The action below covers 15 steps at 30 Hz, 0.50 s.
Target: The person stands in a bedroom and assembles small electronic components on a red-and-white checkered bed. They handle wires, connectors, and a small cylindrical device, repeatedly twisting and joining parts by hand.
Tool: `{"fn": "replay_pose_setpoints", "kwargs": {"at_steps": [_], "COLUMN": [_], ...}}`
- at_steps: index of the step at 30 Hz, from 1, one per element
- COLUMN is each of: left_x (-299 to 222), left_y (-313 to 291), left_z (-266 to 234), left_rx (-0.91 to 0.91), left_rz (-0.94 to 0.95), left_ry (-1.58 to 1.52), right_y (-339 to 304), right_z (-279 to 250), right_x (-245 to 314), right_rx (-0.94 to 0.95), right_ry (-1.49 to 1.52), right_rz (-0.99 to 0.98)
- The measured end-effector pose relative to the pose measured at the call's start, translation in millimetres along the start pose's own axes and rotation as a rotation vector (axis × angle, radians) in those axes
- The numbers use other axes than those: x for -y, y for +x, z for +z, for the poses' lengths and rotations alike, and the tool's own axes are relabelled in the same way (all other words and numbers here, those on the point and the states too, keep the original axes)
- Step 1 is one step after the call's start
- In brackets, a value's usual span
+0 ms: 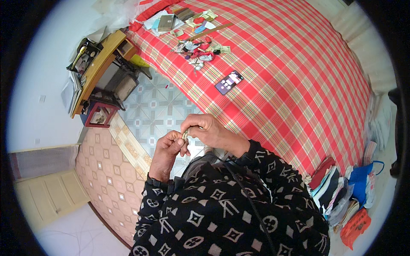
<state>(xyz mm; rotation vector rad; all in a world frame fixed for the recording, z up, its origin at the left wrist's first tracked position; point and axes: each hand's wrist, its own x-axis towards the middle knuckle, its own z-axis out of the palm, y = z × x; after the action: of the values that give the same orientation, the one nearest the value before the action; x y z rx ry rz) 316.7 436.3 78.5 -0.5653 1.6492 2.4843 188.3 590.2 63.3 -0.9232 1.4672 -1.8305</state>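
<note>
My left hand (167,150) and my right hand (208,129) meet in front of my body, above the floor beside the bed. Both are closed, fingertips pinched around a small yellowish-green object (185,135). Most of it is hidden by the fingers, and its kind cannot be made out. A phone (229,82) with its screen lit lies on the red checked bedspread (282,85), beyond my right hand. Farther off on the bed is a pile of small odds and ends (198,53), red, white and dark.
Behind the pile lie a grey box (166,23), a wooden strip (211,31) and paper notes. A wooden desk (99,68) with a dark chair (121,81) stands at left. Folded clothes (326,187), a blue bag (361,181) and an orange bag (355,227) sit at right.
</note>
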Motion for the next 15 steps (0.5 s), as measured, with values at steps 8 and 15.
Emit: {"fn": "replay_pose_setpoints", "kwargs": {"at_steps": [8, 15], "left_x": [12.3, 19.0], "left_y": [-18.4, -23.8], "left_z": [11.3, 21.4], "left_rx": [-0.123, -0.258], "left_rz": [0.085, 0.137], "left_ry": [-0.009, 0.221], "right_y": [-12.0, -18.7], "right_z": [2.2, -2.8], "right_x": [0.7, 0.8], "right_rx": [0.012, 0.057], "right_ry": [0.161, 0.096], "right_rz": [0.192, 0.267]}}
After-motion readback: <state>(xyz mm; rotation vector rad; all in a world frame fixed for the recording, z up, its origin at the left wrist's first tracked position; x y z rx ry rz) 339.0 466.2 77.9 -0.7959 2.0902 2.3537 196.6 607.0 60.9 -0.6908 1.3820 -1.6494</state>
